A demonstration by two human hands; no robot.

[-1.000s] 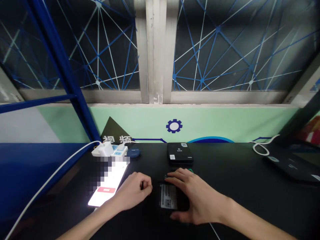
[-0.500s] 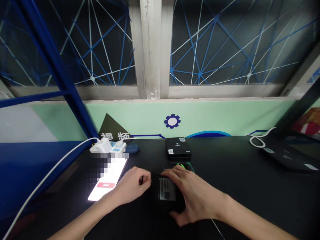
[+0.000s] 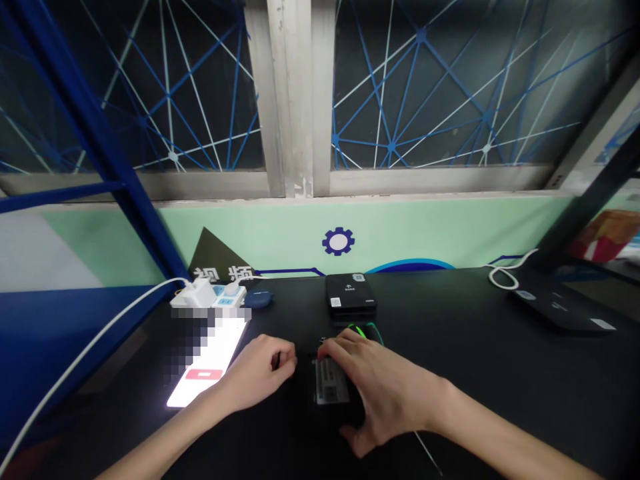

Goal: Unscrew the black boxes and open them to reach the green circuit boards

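A small black box with a grey label (image 3: 331, 390) lies on the black table (image 3: 475, 360). My right hand (image 3: 380, 390) rests over its right side, fingers curled on its top edge and thumb at its near edge. My left hand (image 3: 257, 373) lies just left of the box in a loose fist and pinches a small dark thing I cannot make out. A green-lit mouse (image 3: 367, 330) shows just beyond my right fingertips.
A lit phone (image 3: 207, 363) lies left of my left hand. Behind it sit a white power strip (image 3: 210, 297) with a white cable (image 3: 85, 363) and a blue case (image 3: 259, 299). Another black box (image 3: 350, 297) stands at the back; a black device (image 3: 560, 303) lies far right.
My right hand has slid a little left over the box, covering more of it. The mouse's green light has come into sight. The view has shifted slightly.
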